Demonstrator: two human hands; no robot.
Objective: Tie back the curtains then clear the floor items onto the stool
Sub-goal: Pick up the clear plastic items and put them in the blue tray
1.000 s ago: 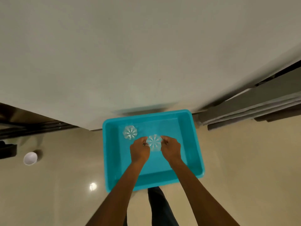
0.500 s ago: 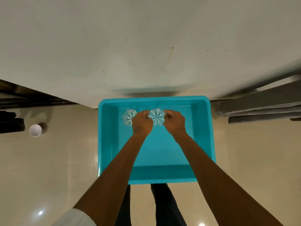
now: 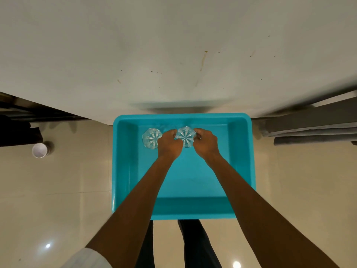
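Observation:
A turquoise plastic tray [image 3: 240,171] lies below me against the wall. Inside it, near the far edge, stand two clear cut glasses. My left hand [image 3: 170,145] and my right hand [image 3: 205,145] together grip the right glass [image 3: 185,136] from both sides, low over the tray's far part. The left glass [image 3: 151,138] stands just left of my left hand, apart from it. No stool or curtain tie is in view.
A white paper cup [image 3: 39,150] stands on the beige tiled floor at the left, beside a dark frame [image 3: 17,130]. Grey curtain folds [image 3: 313,126] hang at the right. A pale wall [image 3: 173,55] fills the top. My dark-trousered legs [image 3: 193,244] stand below the tray.
Both hands carried the right glass toward the tray's far edge, level with the other glass. My head came closer, so the tray looks larger.

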